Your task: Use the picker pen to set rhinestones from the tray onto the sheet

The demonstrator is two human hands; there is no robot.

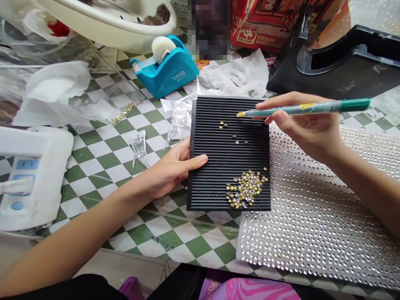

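Observation:
A black ridged tray (212, 175) lies on the table, and my left hand (171, 171) grips its left edge, with the thumb across the ridges and the other fingers out of sight. Gold-backed and clear rhinestones (246, 189) form a loose pile near the tray's lower right. A few small stones (223, 125) lie apart higher up. My right hand (300, 123) is shut on a green wax-tipped picker pen (306, 108), whose yellow tip sits over the tray's upper area, close to the scattered stones. Under my right forearm lies a white sheet studded with clear rhinestones (312, 221).
A green-and-white checked tablecloth (103, 146) covers the table. A blue VIVID tape dispenser (165, 68) stands behind the tray. To the left are a plastic bag of gold studs (123, 112) and a white appliance (34, 179). A black object (340, 62) sits at the back right.

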